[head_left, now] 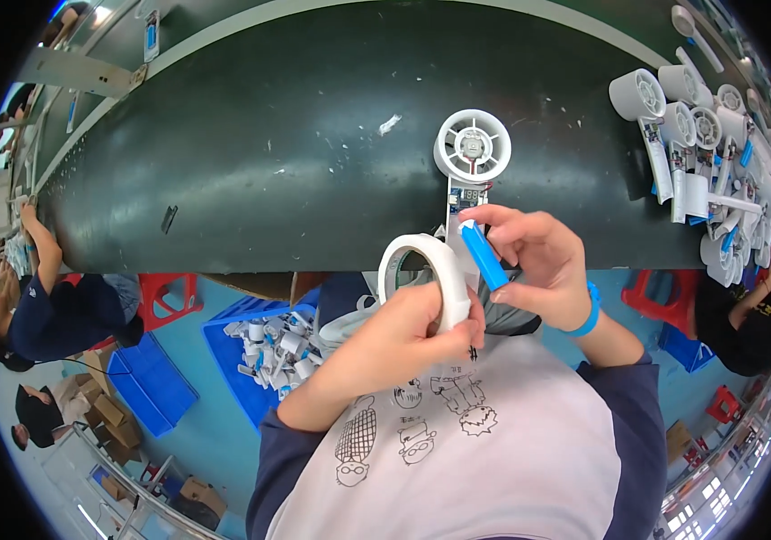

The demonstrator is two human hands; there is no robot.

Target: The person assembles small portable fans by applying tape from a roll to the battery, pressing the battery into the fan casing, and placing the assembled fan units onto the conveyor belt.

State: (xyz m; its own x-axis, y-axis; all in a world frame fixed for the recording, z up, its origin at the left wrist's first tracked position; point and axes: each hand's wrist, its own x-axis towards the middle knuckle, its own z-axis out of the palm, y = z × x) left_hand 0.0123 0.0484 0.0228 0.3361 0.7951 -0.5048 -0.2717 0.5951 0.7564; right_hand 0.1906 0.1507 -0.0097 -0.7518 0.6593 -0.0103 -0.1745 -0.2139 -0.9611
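Note:
My left hand is wrapped round a roll of white tape, held upright near the table's front edge. In my right hand, thumb and fingers pinch a blue cylindrical battery. A small white piece, apparently tape, sits on the battery's upper end. Just beyond both hands lies a white handheld fan, its round head pointing away from me. Its handle is uncovered and shows a small circuit board with wires; my hands and the roll partly hide the handle's lower end.
The dark table has a plastic scrap and a small dark piece on it. Several white fans are heaped at the right. A blue crate of white parts stands below at my left. Other people sit at both sides.

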